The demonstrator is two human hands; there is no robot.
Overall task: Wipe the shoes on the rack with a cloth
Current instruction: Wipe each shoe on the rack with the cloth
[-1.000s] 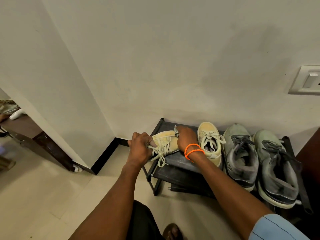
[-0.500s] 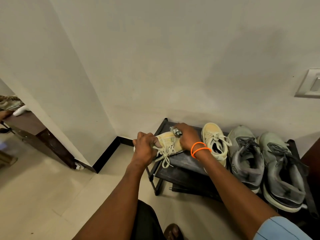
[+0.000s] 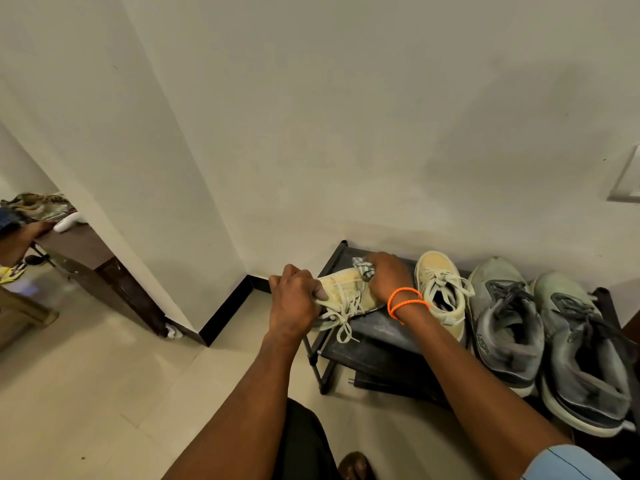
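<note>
Head cam: L hand (image 3: 294,301) grips yellow shoe (image 3: 346,289); R hand (image 3: 388,275) presses cloth (image 3: 363,266) on it.

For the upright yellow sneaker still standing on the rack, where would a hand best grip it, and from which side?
Grip the yellow sneaker at its heel collar, coming from the near side and above: the heel faces the person, its mouth is open, and the grey shoe crowds its right flank.

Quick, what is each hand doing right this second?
Left hand: gripping the heel end of the yellow shoe.
Right hand: holding the cloth against that shoe's toe.
</note>
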